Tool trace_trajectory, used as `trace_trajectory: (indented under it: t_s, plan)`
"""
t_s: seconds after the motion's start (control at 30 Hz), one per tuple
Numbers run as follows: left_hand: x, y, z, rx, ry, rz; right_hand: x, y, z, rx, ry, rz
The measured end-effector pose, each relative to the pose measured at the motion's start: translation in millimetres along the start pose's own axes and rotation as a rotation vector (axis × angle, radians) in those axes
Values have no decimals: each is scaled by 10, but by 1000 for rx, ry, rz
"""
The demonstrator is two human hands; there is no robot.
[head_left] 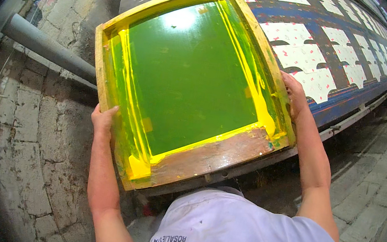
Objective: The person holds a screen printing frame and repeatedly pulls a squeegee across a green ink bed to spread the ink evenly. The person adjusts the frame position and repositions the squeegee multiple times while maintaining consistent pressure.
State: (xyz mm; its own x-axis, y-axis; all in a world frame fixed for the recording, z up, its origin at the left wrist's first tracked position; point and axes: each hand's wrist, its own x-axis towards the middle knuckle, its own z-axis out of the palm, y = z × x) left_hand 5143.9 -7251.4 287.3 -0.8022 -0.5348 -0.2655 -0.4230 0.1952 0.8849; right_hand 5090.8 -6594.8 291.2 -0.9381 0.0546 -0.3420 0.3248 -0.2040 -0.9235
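A large wooden-framed printing screen [185, 75] with green mesh is held tilted in front of my body. Yellow ink lies in streaks along its two sides and across the near end, pooling thickest in the near corners. A squeegee with a brown wooden bar [213, 159] lies across the near end inside the frame. My left hand [104, 119] grips the left side rail, thumb on top. My right hand [295, 92] is wrapped round the right side rail, its fingers partly hidden by the wood.
A long printing table [340, 99] runs off to the far right, with white cut fabric pieces [299, 54] bearing small red prints in rows. A grey pipe [50, 46] stands out at the left. Worn paving [26, 147] lies on the left, more floor [373, 181] on the right.
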Motion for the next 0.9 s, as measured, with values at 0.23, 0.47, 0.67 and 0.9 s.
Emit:
trace_trajectory:
  t_s: [0.23,0.47,0.67,0.9]
  plan:
    - [10,20,44,-16,5,30,-70,-66,0,-16,-4,9]
    - [76,18,12,165,25,50,3,15,-124,11,-15,12]
    - [206,-158,110,311,120,20,-280,-8,137,-550,75,-286]
    - [213,-134,95,180,-11,10,-1068,-183,778,-991,-61,-711]
